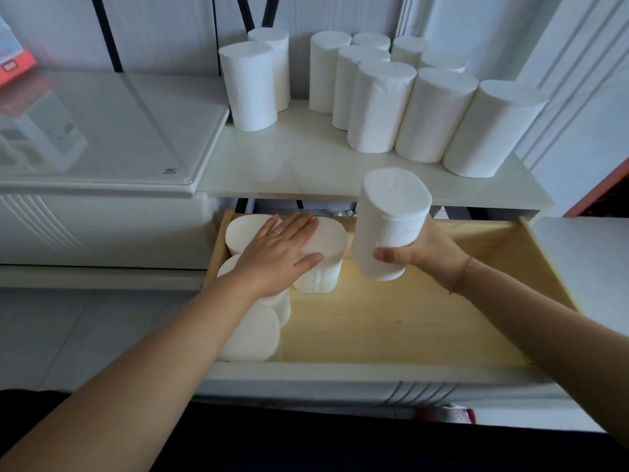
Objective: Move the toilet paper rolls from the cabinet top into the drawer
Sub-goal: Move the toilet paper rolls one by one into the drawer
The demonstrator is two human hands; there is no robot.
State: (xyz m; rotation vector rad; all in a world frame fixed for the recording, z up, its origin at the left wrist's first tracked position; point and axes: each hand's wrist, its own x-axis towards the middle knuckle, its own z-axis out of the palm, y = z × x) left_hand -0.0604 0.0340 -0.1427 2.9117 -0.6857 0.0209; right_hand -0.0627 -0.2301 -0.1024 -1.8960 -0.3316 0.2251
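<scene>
Several white toilet paper rolls [381, 107] stand upright on the white cabinet top [306, 165], two at the left and a cluster at the right. Below it the wooden drawer [425, 318] is pulled out. Several rolls [252, 335] stand along the drawer's left side. My left hand [275, 257] lies flat, fingers spread, on top of the rolls at the drawer's back left. My right hand [422, 253] grips one upright roll [391, 219] from its right side, held above the drawer's middle back.
A glossy white appliance lid [102, 131] lies level with the cabinet top on the left. A white panelled wall [578, 80] rises at the right. The drawer's right half shows bare wood. A red-and-white box [13, 66] sits at far left.
</scene>
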